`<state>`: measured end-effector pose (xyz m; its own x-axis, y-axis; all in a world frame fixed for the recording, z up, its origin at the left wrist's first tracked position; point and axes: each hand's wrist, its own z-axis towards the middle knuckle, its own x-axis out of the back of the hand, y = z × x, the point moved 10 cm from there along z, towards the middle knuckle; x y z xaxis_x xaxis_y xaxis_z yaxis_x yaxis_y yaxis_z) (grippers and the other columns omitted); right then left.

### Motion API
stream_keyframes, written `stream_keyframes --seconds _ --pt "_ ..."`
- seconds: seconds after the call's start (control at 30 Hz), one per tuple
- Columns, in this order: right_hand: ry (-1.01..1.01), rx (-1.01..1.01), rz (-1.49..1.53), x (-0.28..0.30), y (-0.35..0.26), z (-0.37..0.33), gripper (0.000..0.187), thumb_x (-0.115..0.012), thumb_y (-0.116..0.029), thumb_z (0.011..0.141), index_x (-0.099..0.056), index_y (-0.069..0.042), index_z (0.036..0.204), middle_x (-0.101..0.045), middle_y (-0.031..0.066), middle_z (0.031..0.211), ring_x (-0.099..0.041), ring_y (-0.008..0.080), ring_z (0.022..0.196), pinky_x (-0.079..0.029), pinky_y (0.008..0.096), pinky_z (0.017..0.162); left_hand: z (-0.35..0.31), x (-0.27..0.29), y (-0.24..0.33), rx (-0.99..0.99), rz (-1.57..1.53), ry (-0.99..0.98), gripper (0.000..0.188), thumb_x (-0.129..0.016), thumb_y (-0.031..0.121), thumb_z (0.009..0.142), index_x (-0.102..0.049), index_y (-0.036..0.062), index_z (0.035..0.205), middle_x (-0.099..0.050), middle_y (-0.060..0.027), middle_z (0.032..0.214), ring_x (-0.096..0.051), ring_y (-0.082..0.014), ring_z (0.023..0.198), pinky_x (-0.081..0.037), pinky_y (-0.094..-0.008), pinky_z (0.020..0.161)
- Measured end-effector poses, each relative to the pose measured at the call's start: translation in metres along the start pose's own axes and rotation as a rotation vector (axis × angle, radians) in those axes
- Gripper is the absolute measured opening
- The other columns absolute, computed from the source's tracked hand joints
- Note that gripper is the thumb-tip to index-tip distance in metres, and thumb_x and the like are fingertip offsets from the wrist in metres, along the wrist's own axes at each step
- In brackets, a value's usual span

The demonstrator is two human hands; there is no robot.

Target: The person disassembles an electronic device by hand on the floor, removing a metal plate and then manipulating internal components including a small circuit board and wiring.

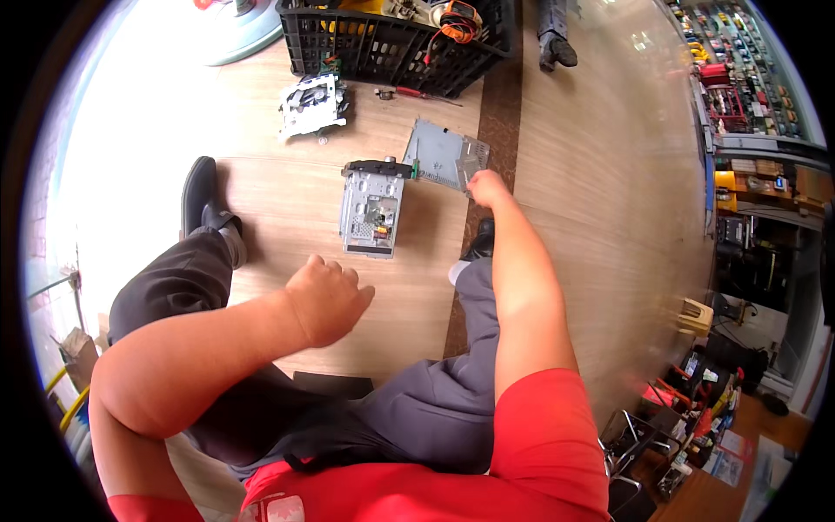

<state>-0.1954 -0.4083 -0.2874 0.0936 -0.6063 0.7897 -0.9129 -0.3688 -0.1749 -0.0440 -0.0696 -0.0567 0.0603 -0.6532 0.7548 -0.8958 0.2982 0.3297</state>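
Note:
My right hand (489, 188) reaches forward and pinches the edge of a small grey metal plate (470, 160). That plate overlaps the right end of a larger flat metal cover (432, 148) lying on the floor. To the left stands a boxy metal electronics unit, like a car stereo chassis (371, 209), with its dark front panel (376, 168) facing away from me. Small parts show through its openings. Nearer to me, my left hand (329, 301) hovers with fingers curled in; nothing shows in it, though the palm side is hidden.
A disc-drive-like mechanism (313, 106) lies at the far left, with a red screwdriver (426, 96) right of it. Behind them stands a black plastic crate (391, 52) holding tools and an orange meter (458, 21). My legs flank the work on the wood-look floor (600, 217).

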Motion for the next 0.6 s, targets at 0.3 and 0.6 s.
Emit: stream_keyframes --seconds 0.3,0.6 --pt "0.189 0.084 0.131 -0.064 -0.083 0.041 0.015 -0.060 -0.018 0.086 -0.067 -0.007 0.094 -0.068 0.0188 0.098 -0.064 0.0338 0.097 -0.051 0.0409 0.084 0.012 0.007 0.010 -0.020 0.024 0.039 0.051 -0.073 0.034 0.078 -0.058 0.0099 0.120 -0.062 -0.0108 0.098 -0.062 -0.0278 0.091 -0.047 -0.0424 0.079" --pt "0.221 -0.140 0.104 -0.069 -0.116 0.055 0.028 -0.045 -0.017 0.093 -0.055 -0.001 0.115 -0.066 0.0220 0.109 -0.066 0.0378 0.102 -0.053 0.0470 0.088 0.012 0.001 0.001 0.003 -0.041 0.005 0.052 -0.075 0.033 0.076 -0.059 0.0098 0.120 -0.061 -0.0104 0.097 -0.061 -0.0279 0.091 -0.046 -0.0424 0.079"
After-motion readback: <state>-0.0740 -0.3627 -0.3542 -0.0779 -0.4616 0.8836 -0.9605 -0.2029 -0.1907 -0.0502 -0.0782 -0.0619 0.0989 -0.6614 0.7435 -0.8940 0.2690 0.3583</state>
